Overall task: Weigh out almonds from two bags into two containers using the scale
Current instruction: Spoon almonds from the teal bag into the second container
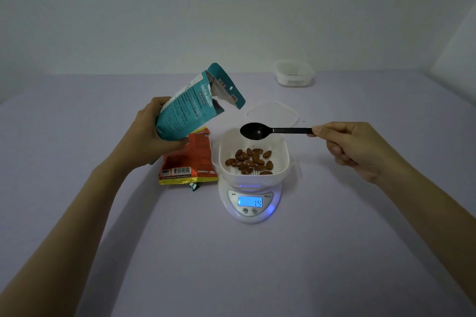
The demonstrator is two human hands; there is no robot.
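On my left, the left grip is curled round the teal bag and holds it tilted above the table, torn mouth toward the right. Under it, the red bag lies flat, just beside the scale. The white container sits on the scale with almonds spread across its floor, and the display reads 14. A black spoon hangs over the container's far rim. A lid lies just behind it, and a second container stands well back. The right grip pinches the spoon's handle end.
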